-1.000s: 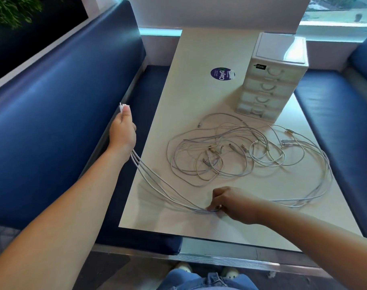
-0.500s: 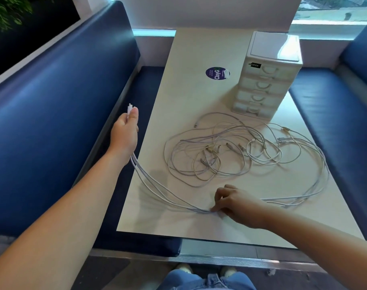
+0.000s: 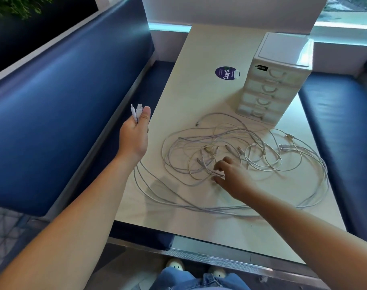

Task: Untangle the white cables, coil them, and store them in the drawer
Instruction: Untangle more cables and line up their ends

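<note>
In the head view, the left hand pinches the plug ends of the thin white cables tight, lifted off the pale desk, likely so the strands trail free for sorting. The right hand curls its fingers over the tangle just beneath them, blur hiding any grip. The small white plastic drawer chest stands closed well beyond them.

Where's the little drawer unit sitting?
Head view: the drawer unit stands far right on the table, behind the white cables, right of a purple sticker.

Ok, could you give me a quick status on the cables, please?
Left hand grips plug ends. Right hand pinches strands mid-tangle. White cables uncoiled on table; drawer unit shut.
</note>
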{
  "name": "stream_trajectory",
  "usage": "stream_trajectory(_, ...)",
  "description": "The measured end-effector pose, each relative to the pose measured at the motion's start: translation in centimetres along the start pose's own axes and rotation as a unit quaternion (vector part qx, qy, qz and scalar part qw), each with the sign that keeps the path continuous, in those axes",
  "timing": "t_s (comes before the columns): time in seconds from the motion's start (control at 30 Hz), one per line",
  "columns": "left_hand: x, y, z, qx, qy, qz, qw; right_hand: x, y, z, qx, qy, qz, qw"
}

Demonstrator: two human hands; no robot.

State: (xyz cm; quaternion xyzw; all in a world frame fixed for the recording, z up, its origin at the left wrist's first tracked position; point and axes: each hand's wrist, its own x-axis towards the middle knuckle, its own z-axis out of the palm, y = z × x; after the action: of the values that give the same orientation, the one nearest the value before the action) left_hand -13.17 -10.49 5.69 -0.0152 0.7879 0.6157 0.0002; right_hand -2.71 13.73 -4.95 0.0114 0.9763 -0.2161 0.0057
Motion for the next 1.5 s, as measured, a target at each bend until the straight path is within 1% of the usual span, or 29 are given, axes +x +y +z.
stream_trajectory(0.07, -0.6, 0.0, 0.2, 0.002, 0.001, 0.003, 1.0, 0.5, 0.1, 0.1, -0.03, -0.019, 0.0, 0.999)
stream_trajectory(0.2, -1.5, -0.2, 0.5, 0.003, 0.003, 0.015, 1.0, 1.0, 0.0, 0.0, -0.036, -0.023, -0.002, 0.999)
stream_trajectory(0.27, -1.8, -0.3, 0.6, 0.004, 0.005, 0.015, 1.0, 1.2, 0.1, -0.2, -0.039, -0.04, -0.004, 0.998)
stream_trajectory(0.33, -2.0, -0.5, 0.6, 0.009, 0.008, 0.011, 1.0, 1.4, 0.2, -0.4, -0.021, -0.064, 0.007, 0.998)
stream_trajectory(0.47, -2.3, -0.7, 0.6, 0.024, 0.011, 0.007, 1.0, 1.9, 0.6, -1.3, 0.052, -0.124, 0.061, 0.989)
stream_trajectory(0.57, -2.6, -0.8, 0.8, 0.03, 0.005, 0.006, 1.0, 2.4, 0.7, -2.6, 0.065, -0.139, 0.041, 0.987)
stream_trajectory(0.7, -2.7, -0.7, 0.8, 0.029, -0.005, 0.004, 1.0, 2.9, 0.3, -4.4, 0.044, -0.093, -0.009, 0.995)
stream_trajectory(0.77, -2.7, -0.7, 0.9, 0.035, -0.008, 0.001, 0.999, 3.1, 0.1, -4.9, 0.044, -0.081, -0.013, 0.996)
stream_trajectory(0.87, -2.9, -0.6, 1.1, 0.048, -0.016, 0.004, 0.999, 3.3, 0.0, -5.6, 0.078, -0.056, -0.01, 0.995)
stream_trajectory(0.97, -3.1, -0.5, 1.3, 0.06, -0.024, 0.005, 0.998, 3.3, 0.1, -6.4, 0.103, -0.029, -0.046, 0.993)
stream_trajectory(1.03, -3.2, -0.3, 1.4, 0.06, -0.032, 0.005, 0.998, 3.3, 0.2, -7.0, 0.067, -0.029, -0.095, 0.993)
stream_trajectory(1.1, -3.2, -0.2, 1.5, 0.06, -0.037, 0.006, 0.997, 3.6, 0.2, -7.5, 0.02, -0.011, -0.136, 0.991)
stream_trajectory(1.23, -3.3, 0.0, 1.5, 0.064, -0.037, 0.003, 0.997, 4.1, 0.2, -8.3, -0.061, 0.021, -0.188, 0.98)
stream_trajectory(1.33, -3.3, 0.1, 1.5, 0.062, -0.033, 0.0, 0.998, 4.5, 0.1, -8.7, -0.108, 0.044, -0.201, 0.972)
stream_trajectory(1.5, -3.2, 0.5, 1.4, 0.055, -0.036, 0.001, 0.998, 4.9, 0.1, -10.0, -0.176, 0.057, -0.182, 0.966)
